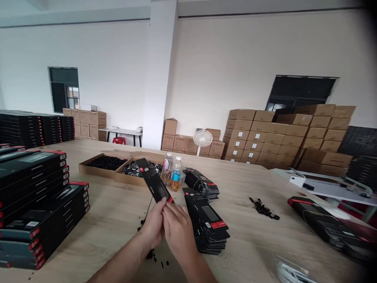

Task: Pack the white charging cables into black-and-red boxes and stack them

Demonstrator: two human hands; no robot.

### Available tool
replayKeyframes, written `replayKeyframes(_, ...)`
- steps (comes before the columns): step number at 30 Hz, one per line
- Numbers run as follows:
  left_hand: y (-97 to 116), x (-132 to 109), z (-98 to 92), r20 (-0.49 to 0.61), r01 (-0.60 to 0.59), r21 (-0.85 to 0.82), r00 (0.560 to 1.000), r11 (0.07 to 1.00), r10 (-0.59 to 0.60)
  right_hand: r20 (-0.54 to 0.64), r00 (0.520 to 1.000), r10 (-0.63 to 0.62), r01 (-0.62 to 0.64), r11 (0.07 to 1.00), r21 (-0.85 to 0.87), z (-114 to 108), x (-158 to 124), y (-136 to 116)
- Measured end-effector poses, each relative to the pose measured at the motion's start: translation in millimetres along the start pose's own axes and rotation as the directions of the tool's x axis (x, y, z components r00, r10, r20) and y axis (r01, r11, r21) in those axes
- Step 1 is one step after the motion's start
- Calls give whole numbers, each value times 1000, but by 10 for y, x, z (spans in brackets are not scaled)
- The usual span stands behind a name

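Note:
Over the wooden table (118, 212), my left hand (153, 228) and my right hand (178, 230) meet at the near end of a long flat black package with a red tab (153, 180). Both hands pinch that end, and the package slants up and away to the left. A fanned stack of the same flat black packages (207, 226) lies just right of my right hand. A second, smaller pile of them (203, 184) sits behind it. Small black bits lie scattered on the table under my wrists.
Tall stacks of finished black boxes (35, 204) fill the left edge. Two open cardboard trays (103, 163) and two bottles (173, 173) stand behind the held package. Loose black parts (263, 208), more packages (326, 224) at right, a white fan (202, 139), cardboard cartons (282, 137) by the wall.

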State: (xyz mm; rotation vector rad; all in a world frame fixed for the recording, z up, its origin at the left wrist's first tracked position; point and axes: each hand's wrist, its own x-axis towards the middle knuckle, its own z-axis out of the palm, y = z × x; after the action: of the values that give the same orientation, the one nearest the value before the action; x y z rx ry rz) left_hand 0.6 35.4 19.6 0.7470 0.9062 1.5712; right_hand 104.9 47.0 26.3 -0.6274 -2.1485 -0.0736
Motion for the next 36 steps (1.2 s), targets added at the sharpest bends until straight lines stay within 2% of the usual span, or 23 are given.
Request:
replayKeyframes(2, 0, 175, -139, -78, -12, -17, 997, 1000, 10, 59, 998, -4, -2, 996, 91, 128, -48, 89)
replayKeyframes(4, 29, 293, -344, -124, -13, 18, 992, 1000, 16, 121, 991, 52, -70, 986, 154, 237, -133, 226)
replayKeyframes(8, 72, 387, -639, -122, -22, 128, 992, 992, 38, 249, 956, 155, -221, 940, 260, 470, -231, 404)
replayKeyframes(13, 99, 424, -702, -130, -43, 218, 989, 975, 73, 327, 903, 279, -384, 865, 323, 723, -218, 353)
replayKeyframes(16, 93, 426, -693, -176, -34, 231, 982, 972, 76, 361, 889, 284, -399, 867, 300, 779, -208, 291)
replayKeyframes(20, 77, 419, -689, -254, 7, 236, 966, 972, 55, 341, 886, 315, -415, 867, 277, 733, -212, 290)
replayKeyframes(25, 73, 428, -713, -312, 34, 242, 949, 970, 44, 354, 854, 382, -456, 876, 155, 476, -296, 483)
replayKeyframes(29, 39, 439, -708, -267, 43, 288, 963, 957, 37, 460, 811, 361, -413, 911, 13, 258, -322, 570)
replayKeyframes(34, 15, 405, -670, -143, -9, 376, 987, 927, 68, 495, 705, 508, -476, 856, -200, 167, -251, 462)
replayKeyframes(36, 10, 384, -648, -99, -34, 412, 992, 910, 82, 509, 680, 527, -473, 847, -244, 166, -237, 419)
